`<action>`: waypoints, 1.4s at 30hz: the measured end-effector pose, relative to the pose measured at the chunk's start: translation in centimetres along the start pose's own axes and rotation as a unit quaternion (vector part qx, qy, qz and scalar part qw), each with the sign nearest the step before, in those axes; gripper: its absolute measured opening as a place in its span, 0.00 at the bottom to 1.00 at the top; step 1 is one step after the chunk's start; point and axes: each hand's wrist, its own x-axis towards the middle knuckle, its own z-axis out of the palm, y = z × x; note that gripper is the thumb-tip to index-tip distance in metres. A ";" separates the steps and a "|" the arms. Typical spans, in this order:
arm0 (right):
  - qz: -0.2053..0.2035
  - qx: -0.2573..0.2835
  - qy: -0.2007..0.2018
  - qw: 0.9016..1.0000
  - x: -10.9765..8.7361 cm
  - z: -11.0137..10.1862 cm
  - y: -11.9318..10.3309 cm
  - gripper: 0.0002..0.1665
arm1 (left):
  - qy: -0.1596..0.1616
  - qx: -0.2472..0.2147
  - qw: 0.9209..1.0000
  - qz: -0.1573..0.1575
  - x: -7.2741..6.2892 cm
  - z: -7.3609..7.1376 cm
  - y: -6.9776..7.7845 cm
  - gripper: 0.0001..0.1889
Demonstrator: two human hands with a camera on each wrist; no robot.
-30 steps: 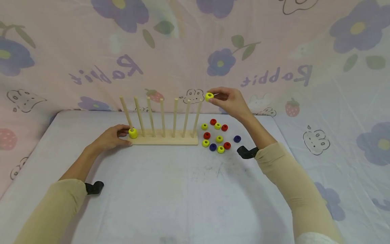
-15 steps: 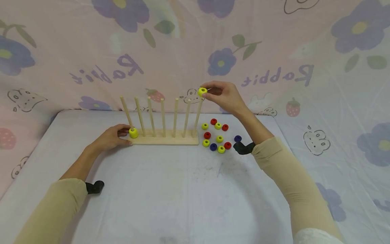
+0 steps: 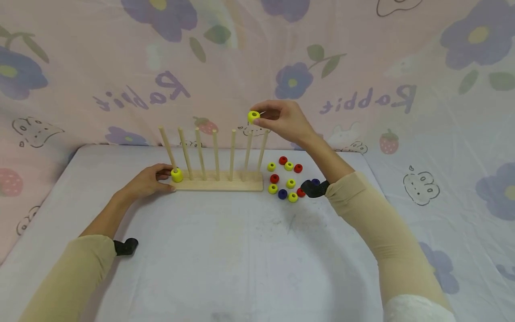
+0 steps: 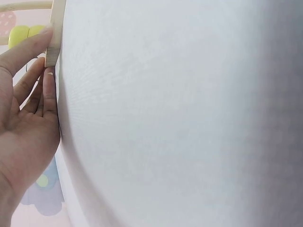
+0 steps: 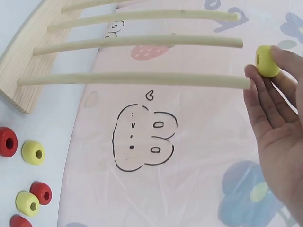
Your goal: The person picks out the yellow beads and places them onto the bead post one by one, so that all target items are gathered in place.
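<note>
A wooden rack with several upright pegs stands on the table; its flat base [image 3: 219, 184] runs left to right. Yellow beads [image 3: 177, 175], two of them in the left wrist view, sit low on the leftmost peg [image 3: 167, 147]. At that end my left hand [image 3: 146, 181] grips the base, thumb along the near edge and fingers behind. Raised above the right-hand pegs, my right hand [image 3: 287, 120] pinches a yellow bead [image 3: 253, 117] between thumb and fingertips. In the right wrist view this bead [image 5: 268, 61] is apart from the peg tips, its hole facing them.
Right of the rack lie loose beads in red [image 3: 274, 178], yellow [image 3: 291, 183] and blue [image 3: 282, 194]. The black wrist mount [image 3: 314, 188] on my right arm partly covers some of them. A patterned cloth [image 3: 225, 67] hangs behind the white table [image 3: 209, 259].
My right hand has moved left and upward with the yellow bead, from beside the rightmost peg to above the right-hand pegs. The left hand and rack have stayed put.
</note>
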 end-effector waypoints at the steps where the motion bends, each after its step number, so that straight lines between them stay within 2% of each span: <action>1: 0.000 0.003 -0.002 1.000 0.2 0.2 -0.1 0.17 | 0.000 -0.001 1.000 0.000 0.0 0.0 0.0 0.42; 11: -0.001 0.045 -0.028 0.999 1.7 2.3 -1.3 0.16 | 0.000 -0.002 1.000 0.000 0.0 0.0 0.1 0.43; 22: -0.026 0.031 -0.054 0.998 3.5 4.4 -2.2 0.18 | 0.000 0.007 1.000 -0.004 -0.1 -0.1 0.1 0.44; 42: -0.057 0.066 -0.070 0.994 5.0 6.7 -3.3 0.17 | -0.005 0.007 1.000 -0.005 0.0 0.0 0.2 0.43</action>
